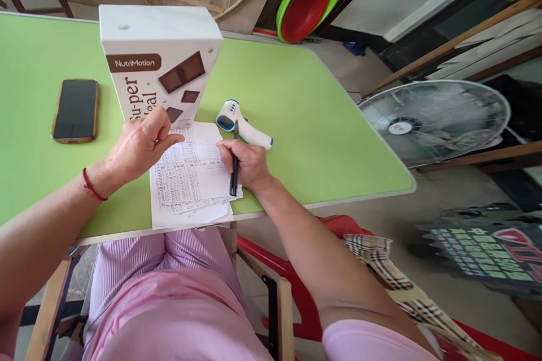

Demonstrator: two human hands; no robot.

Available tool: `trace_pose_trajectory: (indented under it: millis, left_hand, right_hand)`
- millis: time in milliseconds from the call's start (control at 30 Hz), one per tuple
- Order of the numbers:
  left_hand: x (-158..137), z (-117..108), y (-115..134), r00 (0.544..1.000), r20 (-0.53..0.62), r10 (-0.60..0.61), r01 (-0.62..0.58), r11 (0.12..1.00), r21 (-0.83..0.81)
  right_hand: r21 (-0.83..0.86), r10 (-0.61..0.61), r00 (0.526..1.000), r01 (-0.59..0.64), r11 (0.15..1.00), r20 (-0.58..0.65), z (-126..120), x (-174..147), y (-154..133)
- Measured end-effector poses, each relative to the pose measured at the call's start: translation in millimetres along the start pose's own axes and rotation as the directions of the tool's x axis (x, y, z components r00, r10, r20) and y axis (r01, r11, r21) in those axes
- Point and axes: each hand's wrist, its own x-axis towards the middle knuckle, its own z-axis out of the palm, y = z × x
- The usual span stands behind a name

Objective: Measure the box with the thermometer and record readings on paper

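Handwritten sheets of paper [178, 180] lie stacked at the near edge of the green table. Over their upper left part is my left hand [141, 141], its fingers curled in and its thumb stretched out to the right. Nothing shows in it. My right hand [248, 163] rests at the right side of the sheets, closed around a black pen [235, 163] that stands nearly upright in the view. Just beyond this hand lies a white and blue infrared thermometer [249, 131]. A white NutriMotion box [169, 28] stands upright behind the papers, its lower front partly hidden by my left hand.
A phone [76, 110] lies on the green table [322, 135] to the left of the box. Beyond the table are green and red basins [307, 8]. A fan [436, 121] stands to the right, and a red chair [305, 293] sits beside me.
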Motion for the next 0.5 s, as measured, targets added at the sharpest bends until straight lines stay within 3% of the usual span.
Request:
trace_pose_trajectory:
  millis: [67,267,500]
  left_hand:
    - [0.0,-1.0,0.5,0.998,0.053,-0.024,0.025,1.0,-0.011]
    - [1.7,-2.2,-1.9,0.991,0.099,0.092,-0.083,0.993,-0.09]
    - [1.7,-2.5,-6.2,0.99,0.132,0.04,-0.039,0.999,-0.013]
  right_hand:
    - [-0.007,-0.002,1.0,0.002,1.0,0.0,-0.1,-0.3,-0.1]
    - [0.025,0.004,1.0,-0.003,1.0,-0.011,0.2,-0.8,-0.4]
    - [0.024,0.081,0.997,-0.081,0.996,0.021,-0.8,-1.3,0.2]
